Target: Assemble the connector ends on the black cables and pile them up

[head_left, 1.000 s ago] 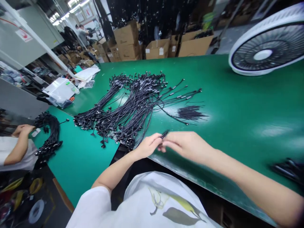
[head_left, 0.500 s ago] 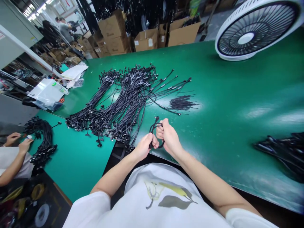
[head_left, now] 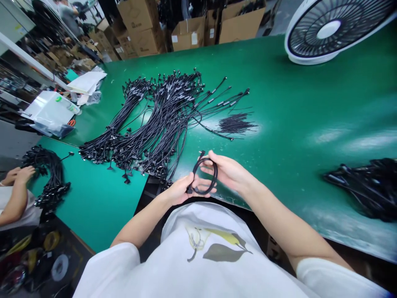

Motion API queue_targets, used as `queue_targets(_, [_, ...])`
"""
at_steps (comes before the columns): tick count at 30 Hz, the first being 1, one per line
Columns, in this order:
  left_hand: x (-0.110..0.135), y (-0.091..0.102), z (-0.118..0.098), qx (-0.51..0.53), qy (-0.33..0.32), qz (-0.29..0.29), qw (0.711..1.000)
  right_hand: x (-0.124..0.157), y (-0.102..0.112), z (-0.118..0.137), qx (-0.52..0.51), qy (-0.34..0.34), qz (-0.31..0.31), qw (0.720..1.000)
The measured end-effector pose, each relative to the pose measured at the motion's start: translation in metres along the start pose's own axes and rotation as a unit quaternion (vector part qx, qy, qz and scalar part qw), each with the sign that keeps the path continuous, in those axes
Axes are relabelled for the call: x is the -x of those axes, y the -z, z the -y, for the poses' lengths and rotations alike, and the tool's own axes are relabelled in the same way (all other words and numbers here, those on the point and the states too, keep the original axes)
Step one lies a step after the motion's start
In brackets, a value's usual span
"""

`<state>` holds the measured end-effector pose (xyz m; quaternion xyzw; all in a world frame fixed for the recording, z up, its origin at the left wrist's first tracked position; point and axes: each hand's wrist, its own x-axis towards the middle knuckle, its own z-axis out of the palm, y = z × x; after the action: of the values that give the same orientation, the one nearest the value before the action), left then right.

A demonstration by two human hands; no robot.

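Observation:
A short black cable [head_left: 213,179] is wound into a small loop just above the near edge of the green table [head_left: 294,107]. My left hand [head_left: 180,191] pinches the loop at its lower left. My right hand [head_left: 228,170] holds the loop's right side, fingers curled around it. Beyond my hands lies a large heap of straight black cables [head_left: 155,120] with connectors at both ends. A small bunch of thin black ties [head_left: 234,123] lies to the right of that heap.
A white fan [head_left: 331,29] lies at the far right of the table. A dark pile of coiled cables [head_left: 366,186] sits at the right. Cardboard boxes [head_left: 186,33] stand behind. At the left, another person's arm [head_left: 14,194] rests near a cable bundle [head_left: 49,174]; plastic bags [head_left: 49,111] lie beyond.
A second ago my hands held a straight cable end over the table. Since then they have wound it into a loop, and the right hand has opened out along the coil.

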<state>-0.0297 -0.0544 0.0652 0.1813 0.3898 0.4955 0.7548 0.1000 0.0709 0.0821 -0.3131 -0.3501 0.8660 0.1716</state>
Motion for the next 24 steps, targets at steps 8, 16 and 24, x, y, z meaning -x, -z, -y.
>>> queue_targets(8, [-0.011, -0.028, 0.028, 0.033, -0.050, -0.061, 0.996, 0.003, -0.040, -0.008, -0.084, 0.149, -0.071, 0.983])
queue_targets(16, [-0.019, -0.014, 0.024, -0.181, -0.104, -0.086, 0.974, -0.002, -0.022, -0.010, 0.130, 0.273, -0.079, 0.950])
queue_targets(24, [-0.019, 0.010, 0.010, -0.374, -0.033, -0.080, 0.923, 0.023, 0.037, -0.014, 0.762, 0.417, 0.101, 0.485])
